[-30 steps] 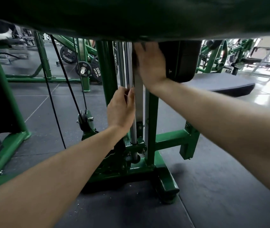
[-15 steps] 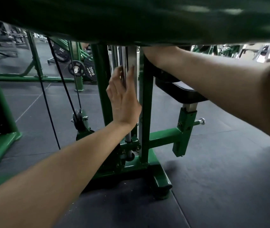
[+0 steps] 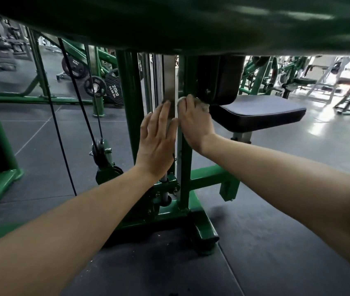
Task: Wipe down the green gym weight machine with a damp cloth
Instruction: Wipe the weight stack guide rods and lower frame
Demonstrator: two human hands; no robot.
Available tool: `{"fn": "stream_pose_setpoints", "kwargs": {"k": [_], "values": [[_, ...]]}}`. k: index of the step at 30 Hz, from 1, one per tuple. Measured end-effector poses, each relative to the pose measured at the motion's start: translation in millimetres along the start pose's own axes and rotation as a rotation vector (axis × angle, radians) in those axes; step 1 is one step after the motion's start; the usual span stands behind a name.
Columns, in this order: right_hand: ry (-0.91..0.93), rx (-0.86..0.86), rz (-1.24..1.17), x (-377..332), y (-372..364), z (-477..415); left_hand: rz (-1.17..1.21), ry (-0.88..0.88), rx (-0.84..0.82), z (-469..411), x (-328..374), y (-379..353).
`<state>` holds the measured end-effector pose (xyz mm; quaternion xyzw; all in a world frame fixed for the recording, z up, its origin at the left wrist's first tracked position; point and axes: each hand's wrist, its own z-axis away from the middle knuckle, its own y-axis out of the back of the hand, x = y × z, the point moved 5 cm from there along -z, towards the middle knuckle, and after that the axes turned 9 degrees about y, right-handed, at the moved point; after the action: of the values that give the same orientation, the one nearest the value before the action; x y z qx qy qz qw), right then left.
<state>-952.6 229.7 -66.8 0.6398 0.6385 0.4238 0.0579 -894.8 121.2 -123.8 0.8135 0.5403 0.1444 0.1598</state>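
Crouched beneath the pad, you lay your flat, straight-fingered left hand [image 3: 158,142] against the green machine's steel upright [image 3: 169,82] as a brace, while your right hand [image 3: 193,122] presses the bunched cloth [image 3: 204,106] onto the post beside it.

You were down low in a gym, looking across dark rubber floor tiles [image 3: 41,146] with thin seams. Over on the right the floor [image 3: 310,133] went glossy grey and caught bright light. Behind, there were more green frames [image 3: 255,77], a rack with black weight plates [image 3: 95,85], one marked 20kg [image 3: 114,92], and pale benches [image 3: 349,86] far right, pretty blurry.
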Motion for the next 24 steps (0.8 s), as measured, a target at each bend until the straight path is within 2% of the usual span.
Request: {"fn": "stream_pose_setpoints", "kwargs": {"k": [3,8,11,14,17,19,22,24], "values": [[-0.069,0.064,-0.058,9,12,-15,0.013,-0.030,-0.011,5,3,-2],[0.008,0.250,0.027,9,11,-14,-0.012,-0.054,-0.027,17,0,-10],[0.057,0.163,-0.047,11,-16,7,-0.026,-0.071,-0.070,23,-1,-9],[0.093,-0.013,-0.231,10,-55,50,-0.070,-0.070,-0.161,29,-4,-8],[0.215,-0.253,-0.291,13,-97,96,-0.114,-0.105,-0.272,39,-7,-12],[0.250,-0.302,-0.359,11,-105,109,-0.129,-0.124,-0.318,44,-6,-15],[0.105,-0.029,-0.657,2,-69,82,-0.115,-0.116,-0.340,52,-2,-23],[-0.035,0.155,-0.728,5,-43,52,-0.100,-0.107,-0.334,56,-1,-31]]}}
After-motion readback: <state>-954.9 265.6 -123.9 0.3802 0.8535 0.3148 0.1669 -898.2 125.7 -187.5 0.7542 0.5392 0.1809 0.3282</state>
